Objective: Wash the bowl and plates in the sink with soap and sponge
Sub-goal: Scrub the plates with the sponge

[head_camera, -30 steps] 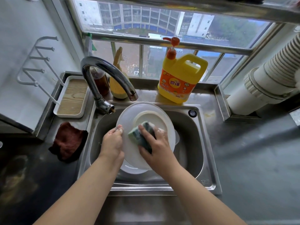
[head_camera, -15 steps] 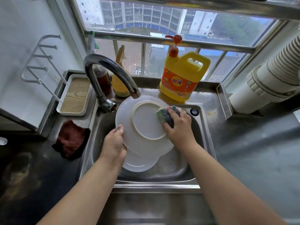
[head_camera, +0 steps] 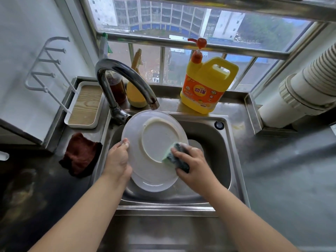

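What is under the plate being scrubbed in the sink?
A second white plate lies beneath the held plate, its lower rim showing. Another pale rim peeks out behind the sponge. Anything else on the sink floor is covered.

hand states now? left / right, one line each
Left hand: closed on the rim of the white plate, holding it tilted over the sink.
Right hand: closed on the sponge, pressing it against the plate's underside.
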